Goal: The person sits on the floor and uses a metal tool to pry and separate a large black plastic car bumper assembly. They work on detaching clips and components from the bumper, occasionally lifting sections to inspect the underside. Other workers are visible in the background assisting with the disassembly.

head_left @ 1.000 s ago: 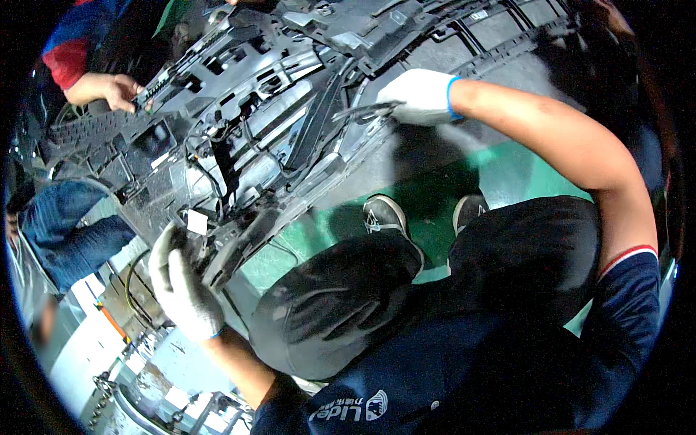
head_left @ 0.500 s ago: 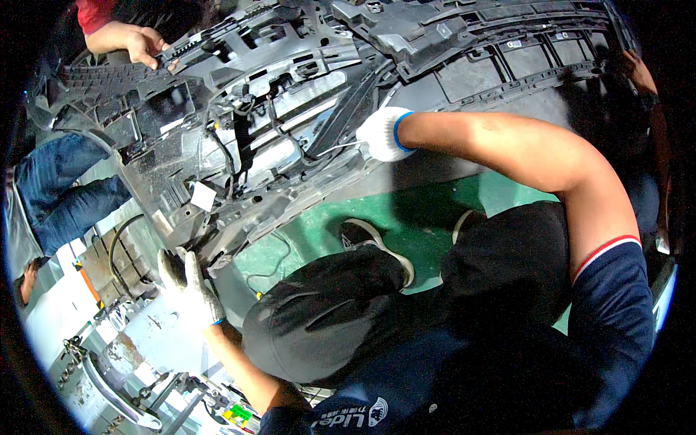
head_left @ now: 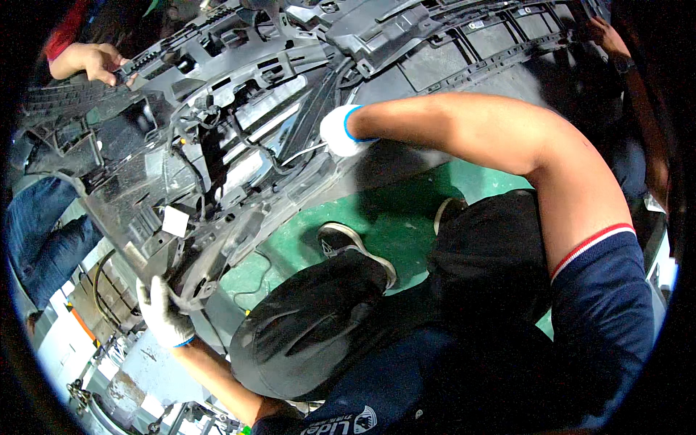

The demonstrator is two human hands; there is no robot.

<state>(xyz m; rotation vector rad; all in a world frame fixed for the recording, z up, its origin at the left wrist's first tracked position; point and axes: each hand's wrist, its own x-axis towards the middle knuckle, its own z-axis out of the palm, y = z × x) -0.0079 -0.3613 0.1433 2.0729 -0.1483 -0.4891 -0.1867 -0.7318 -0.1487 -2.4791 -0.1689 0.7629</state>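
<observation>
A large black plastic car bumper (head_left: pixel 239 243), its ribbed inner side and wiring showing, spans the view ahead of me. My right hand (head_left: pixel 339 132), in a white knit glove with a blue cuff, is closed on a thin metal rod-like tool (head_left: pixel 304 151). The tool's shaft points left and down to the bumper's inner edge; its handle is hidden in my fist. At the near left end of the bumper, my left hand (head_left: pixel 165 317), also gloved, lies against the corner. Two of its fingers are stretched out and apart; the rest are hard to see.
Another person's bare hand (head_left: pixel 90 64) touches the bumper at the far left. A further bare hand (head_left: pixel 607 38) is at its far right end. A white square label (head_left: pixel 175 221) sits on the bumper. Below are green floor (head_left: pixel 406 239), a thin cable and my shoe (head_left: pixel 341 239).
The whole scene has shifted left in the view. The rod-like tool stays in my right hand at the bumper, and my left hand stays by its near corner.
</observation>
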